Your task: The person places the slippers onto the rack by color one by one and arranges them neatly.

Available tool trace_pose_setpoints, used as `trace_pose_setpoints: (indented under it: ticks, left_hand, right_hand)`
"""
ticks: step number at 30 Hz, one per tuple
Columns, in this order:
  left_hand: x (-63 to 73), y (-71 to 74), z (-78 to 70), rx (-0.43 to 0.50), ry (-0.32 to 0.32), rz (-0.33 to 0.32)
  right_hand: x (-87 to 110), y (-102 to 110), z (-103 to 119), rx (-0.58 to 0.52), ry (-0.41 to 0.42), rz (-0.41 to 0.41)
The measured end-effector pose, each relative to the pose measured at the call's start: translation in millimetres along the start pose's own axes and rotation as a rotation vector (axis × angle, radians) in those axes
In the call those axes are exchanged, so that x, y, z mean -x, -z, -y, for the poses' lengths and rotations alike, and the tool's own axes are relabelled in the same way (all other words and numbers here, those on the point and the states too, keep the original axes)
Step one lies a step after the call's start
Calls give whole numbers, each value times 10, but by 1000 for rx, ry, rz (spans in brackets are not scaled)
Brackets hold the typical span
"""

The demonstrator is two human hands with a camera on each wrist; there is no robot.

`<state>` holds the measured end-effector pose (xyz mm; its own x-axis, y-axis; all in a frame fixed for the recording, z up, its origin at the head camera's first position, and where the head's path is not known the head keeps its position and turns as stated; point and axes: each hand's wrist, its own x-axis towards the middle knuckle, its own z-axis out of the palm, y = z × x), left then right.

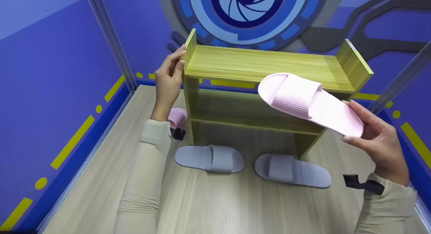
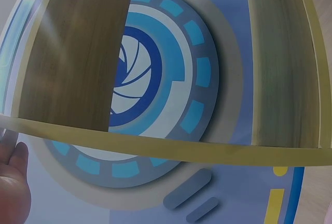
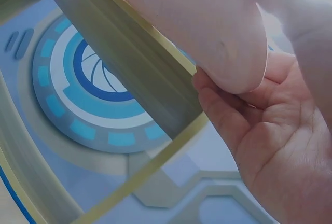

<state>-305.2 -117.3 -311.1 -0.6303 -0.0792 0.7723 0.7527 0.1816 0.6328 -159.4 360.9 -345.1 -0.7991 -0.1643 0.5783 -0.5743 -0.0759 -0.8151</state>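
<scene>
Head view: pale-pink ribbed plastic-looking slide slipper (image 1: 296, 92), raised before yellow wood-grain shelf (image 1: 252, 64); heel pinched by right hand (image 1: 384, 144), leaving toe free; left hand (image 1: 169, 77), unclenched, touches shelf's side, apparently steadying.

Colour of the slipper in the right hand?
The slipper in the right hand is pale pink, clearest in the head view.

Two pink slippers (image 1: 296, 94) (image 1: 177, 117), two grey slippers (image 1: 222, 158) (image 1: 281, 168), one wooden rack (image 1: 252, 61), two hands (image 1: 169, 80) (image 1: 384, 143).
</scene>
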Motion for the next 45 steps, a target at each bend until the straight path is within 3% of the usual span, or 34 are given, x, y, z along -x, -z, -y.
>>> trace_pose_setpoints:
  ticks: [13, 25, 34, 45]
  left_hand:
    - [10, 0, 3, 22, 15, 6]
    - [10, -3, 24, 29, 4, 2]
    - [5, -5, -10, 17, 18, 1]
    - [11, 20, 22, 15, 5, -8]
  right_hand:
    - [-30, -262, 111, -31, 39, -98]
    - [-122, -619, 246, 31, -9, -303]
    - [-261, -768, 236, 268, -125, -479]
    - [-425, -909, 190, 584, -192, -570]
